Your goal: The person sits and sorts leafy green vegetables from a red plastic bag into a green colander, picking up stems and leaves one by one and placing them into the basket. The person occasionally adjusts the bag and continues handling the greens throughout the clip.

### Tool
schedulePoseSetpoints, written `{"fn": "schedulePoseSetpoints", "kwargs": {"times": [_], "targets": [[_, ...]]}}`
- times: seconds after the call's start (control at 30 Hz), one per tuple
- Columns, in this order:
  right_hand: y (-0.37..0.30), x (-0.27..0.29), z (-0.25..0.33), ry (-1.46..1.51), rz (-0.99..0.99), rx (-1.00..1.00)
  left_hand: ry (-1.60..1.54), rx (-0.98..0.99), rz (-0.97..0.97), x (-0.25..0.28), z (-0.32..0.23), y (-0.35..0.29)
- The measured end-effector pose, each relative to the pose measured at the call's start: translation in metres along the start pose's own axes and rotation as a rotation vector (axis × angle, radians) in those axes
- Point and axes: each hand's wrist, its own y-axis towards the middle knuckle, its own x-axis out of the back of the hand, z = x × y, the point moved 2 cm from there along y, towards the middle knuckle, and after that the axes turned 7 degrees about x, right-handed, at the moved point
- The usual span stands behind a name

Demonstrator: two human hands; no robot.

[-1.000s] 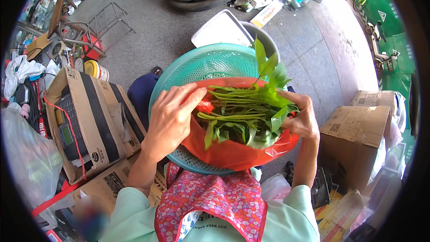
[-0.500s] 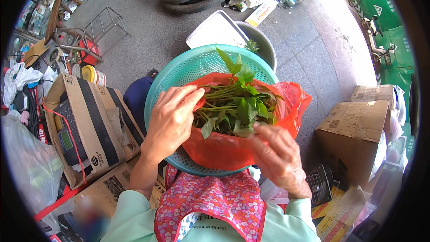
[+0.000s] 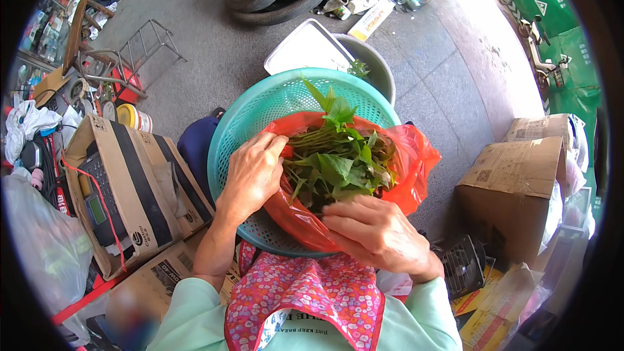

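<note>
Red plastic bag, bottom hidden by leafy greens; left hand pinches its rim, nearly closed. Right hand half-curled at near edge, thumb hidden; can't tell if gripping.

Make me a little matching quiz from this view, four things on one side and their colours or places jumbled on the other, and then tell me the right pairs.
Things:
1. Bag
2. Colander
3. Tyres
4. Left hand

Colours or places:
A. Black, heaped on the ground at the top of the picture
B. At the left edge of the red plastic
C. Red, with leafy greens inside
D. Teal, with a perforated wall

Right pairs: 1-C, 2-D, 3-A, 4-B
</note>
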Motion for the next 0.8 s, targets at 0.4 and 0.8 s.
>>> {"fn": "schedulePoseSetpoints", "kwargs": {"times": [0.4, 0.8], "targets": [[0.022, -0.007, -0.082, -0.267, -0.095, -0.097, 0.142, -0.021, 0.034, 0.011, 0.021, -0.029], [0.030, 0.040, -0.029, -0.091, -0.122, -0.048, -0.595, -0.208, -0.195, 0.058, -0.038, -0.029]]}}
